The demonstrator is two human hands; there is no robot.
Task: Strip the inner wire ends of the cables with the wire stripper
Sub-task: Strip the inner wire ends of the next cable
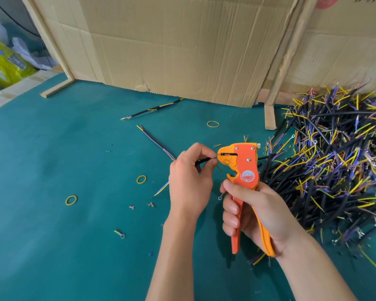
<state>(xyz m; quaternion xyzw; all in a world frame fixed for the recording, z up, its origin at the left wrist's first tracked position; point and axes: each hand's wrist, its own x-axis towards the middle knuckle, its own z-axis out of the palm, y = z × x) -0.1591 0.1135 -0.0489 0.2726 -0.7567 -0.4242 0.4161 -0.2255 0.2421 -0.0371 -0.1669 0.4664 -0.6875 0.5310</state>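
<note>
My right hand (256,211) grips the two handles of an orange wire stripper (243,166), held upright with its jaws pointing left. My left hand (189,179) pinches a short black cable (202,161) between thumb and fingers, its thin inner wire end reaching into the stripper's jaw slot. A yellow inner wire sticks out below the pinch. A big pile of black cables (330,170) with yellow, blue and purple inner wires lies at the right of the green table (63,170).
Loose cables (152,109) lie on the mat near the cardboard wall (182,46). Yellow rubber bands (71,200), small ring terminals (119,233) and bits of stripped insulation are scattered across the mat. A wooden strip (270,116) stands by the pile.
</note>
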